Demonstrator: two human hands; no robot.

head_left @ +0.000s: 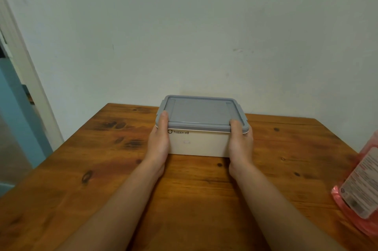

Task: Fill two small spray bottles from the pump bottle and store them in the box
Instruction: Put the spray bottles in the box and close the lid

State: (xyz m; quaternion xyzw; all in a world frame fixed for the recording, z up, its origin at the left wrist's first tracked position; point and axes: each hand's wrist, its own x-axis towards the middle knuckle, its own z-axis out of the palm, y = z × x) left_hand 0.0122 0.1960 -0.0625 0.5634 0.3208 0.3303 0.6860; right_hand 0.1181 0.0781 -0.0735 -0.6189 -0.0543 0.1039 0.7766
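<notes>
Head view: one wide shot looked down along both forearms at a knotty wooden bench [98, 168] set against a pale wall [184, 25].
Far left: white door frame [30, 87] with a blue panel beside it, off the bench.
Left hand [158, 142]: grasped the left end of the box, palm against the side, thumb up over the lid's near-left corner; other fingers hidden behind the box.
Box [198, 145]: cream, black logo on the front face, stood on the bench at centre, near the far edge and close to the wall, between the two hands.
Lid [200, 113]: grey, sat on the box, a latch tab at each end.
Right hand [240, 142]: grasped the right end the same way, thumb on the lid's near-right corner; other fingers hidden.
Pump bottle [360, 185]: pink, translucent, white printed label, on the bench at far right, well apart from the box, cut off by the frame edge, tilt unclear.
</notes>
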